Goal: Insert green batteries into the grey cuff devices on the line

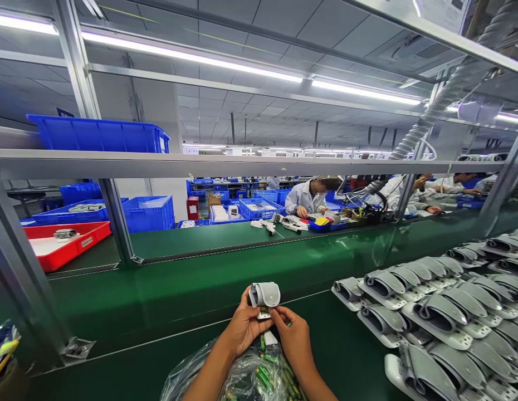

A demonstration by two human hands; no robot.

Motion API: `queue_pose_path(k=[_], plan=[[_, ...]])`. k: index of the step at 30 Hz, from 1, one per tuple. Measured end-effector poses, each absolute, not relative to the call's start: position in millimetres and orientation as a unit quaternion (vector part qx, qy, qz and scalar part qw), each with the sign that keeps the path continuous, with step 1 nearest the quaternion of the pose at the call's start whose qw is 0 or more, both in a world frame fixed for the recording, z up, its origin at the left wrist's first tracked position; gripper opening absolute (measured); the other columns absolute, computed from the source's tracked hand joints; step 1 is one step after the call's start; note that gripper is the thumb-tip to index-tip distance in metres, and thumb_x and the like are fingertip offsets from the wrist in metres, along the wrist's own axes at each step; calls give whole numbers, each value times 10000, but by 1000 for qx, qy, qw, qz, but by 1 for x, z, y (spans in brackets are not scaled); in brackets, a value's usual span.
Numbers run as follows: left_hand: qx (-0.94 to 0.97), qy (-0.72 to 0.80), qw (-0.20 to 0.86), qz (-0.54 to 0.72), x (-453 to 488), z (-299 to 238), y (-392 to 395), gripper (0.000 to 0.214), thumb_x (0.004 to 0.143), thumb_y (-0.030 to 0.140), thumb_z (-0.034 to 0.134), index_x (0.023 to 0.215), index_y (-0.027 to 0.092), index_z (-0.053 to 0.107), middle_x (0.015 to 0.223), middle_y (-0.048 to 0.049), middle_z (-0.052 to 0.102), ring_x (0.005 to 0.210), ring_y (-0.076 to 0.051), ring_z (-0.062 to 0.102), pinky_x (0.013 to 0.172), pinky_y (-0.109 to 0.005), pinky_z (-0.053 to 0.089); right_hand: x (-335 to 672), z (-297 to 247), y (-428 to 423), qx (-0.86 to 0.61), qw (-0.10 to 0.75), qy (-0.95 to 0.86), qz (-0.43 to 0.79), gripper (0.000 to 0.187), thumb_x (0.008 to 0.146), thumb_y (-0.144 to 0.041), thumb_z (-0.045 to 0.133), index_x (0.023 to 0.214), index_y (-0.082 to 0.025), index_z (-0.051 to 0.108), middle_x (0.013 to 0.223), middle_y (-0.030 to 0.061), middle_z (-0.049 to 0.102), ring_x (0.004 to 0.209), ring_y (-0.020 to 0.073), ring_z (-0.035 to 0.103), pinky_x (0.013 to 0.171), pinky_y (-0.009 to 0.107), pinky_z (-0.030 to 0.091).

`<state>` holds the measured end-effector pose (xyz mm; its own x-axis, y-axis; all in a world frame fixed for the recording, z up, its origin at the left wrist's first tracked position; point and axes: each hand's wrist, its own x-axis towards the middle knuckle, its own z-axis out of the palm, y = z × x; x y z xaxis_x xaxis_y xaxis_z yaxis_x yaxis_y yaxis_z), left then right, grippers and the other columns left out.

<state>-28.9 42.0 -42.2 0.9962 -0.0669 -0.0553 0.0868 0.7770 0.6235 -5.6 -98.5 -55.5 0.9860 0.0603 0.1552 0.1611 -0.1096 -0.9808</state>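
At six o'clock, the left hand [242, 324] grips a small white plastic device [263, 299] with a rolled grey cuff [268, 293], best held steady while the right hand [291, 331], pinching or merely touching I cannot tell, works gently at its near edge.

A small white device [264, 297] with a grey cuff rolled into a loop sits just below the middle of the frame, raised between the left hand [245, 322] and the right hand [292, 329]. The cuff is uppermost, its rounded flap facing the camera; below it, a yellowish-green patch shows above the white lower edge.
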Motion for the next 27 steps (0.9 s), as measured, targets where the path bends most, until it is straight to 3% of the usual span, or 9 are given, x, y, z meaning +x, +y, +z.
queue_pose_path(k=[4, 7, 13, 16, 20, 24, 27], plan=[[343, 21, 938, -31, -29, -42, 40, 995, 738, 12, 689, 1516, 340, 165, 1372, -165, 558, 1090, -297, 685, 997, -514, 547, -6, -56, -101, -793, 599, -93, -63, 498, 785, -635, 594, 772, -153, 720, 665, 69, 644, 647, 206, 557, 646, 302, 376], [359, 43, 932, -21, -29, -42, 39, 1023, 712, 6, 681, 1515, 369, 160, 1374, -131, 552, 1003, -242, 691, 995, -512, 545, -5, -58, -102, -804, 577, -125, -67, 490, 809, -620, 581, 748, -160, 735, 699, 90, 667, 669, 219, 570, 663, 309, 362], [368, 53, 928, -10, -28, -40, 37, 1036, 668, 3, 631, 1517, 346, 147, 1350, -143, 557, 992, -242, 676, 952, -473, 558, -1, -63, -103, -827, 535, -151, -81, 414, 872, -532, 554, 733, -172, 705, 599, 49, 570, 589, 180, 490, 615, 294, 295], [380, 63, 923, -9, -28, -40, 37, 1029, 642, -3, 591, 1513, 329, 155, 1288, -135, 581, 947, -229, 668, 914, -457, 570, 1, -63, -106, -830, 505, -219, -88, 403, 928, -460, 516, 720, -170, 704, 677, 65, 612, 639, 182, 540, 635, 286, 307], [393, 65, 917, -19, -26, -42, 38, 979, 638, -5, 556, 1491, 309, 194, 1187, -119, 608, 885, -200, 653, 864, -418, 580, 2, -62, -111, -828, 471, -296, -74, 372, 990, -410, 467, 830, -195, 725, 833, 85, 689, 749, 199, 627, 679, 267, 358], [396, 58, 916, -14, -25, -45, 38, 907, 670, -2, 566, 1457, 305, 234, 1168, -111, 607, 878, -189, 650, 843, -394, 582, 1, -62, -111, -866, 424, -265, -7, 326, 1021, -367, 407, 1123, -226, 683, 909, 88, 726, 818, 213, 677, 685, 249, 368], [403, 59, 913, -13, -26, -44, 37, 863, 687, 11, 567, 1440, 283, 245, 1193, -139, 606, 939, -229, 669, 838, -397, 582, 2, -66, -111, -862, 433, -263, 3, 319, 1025, -356, 381, 1164, -200, 622, 955, 106, 727, 873, 223, 689, 707, 250, 383]])
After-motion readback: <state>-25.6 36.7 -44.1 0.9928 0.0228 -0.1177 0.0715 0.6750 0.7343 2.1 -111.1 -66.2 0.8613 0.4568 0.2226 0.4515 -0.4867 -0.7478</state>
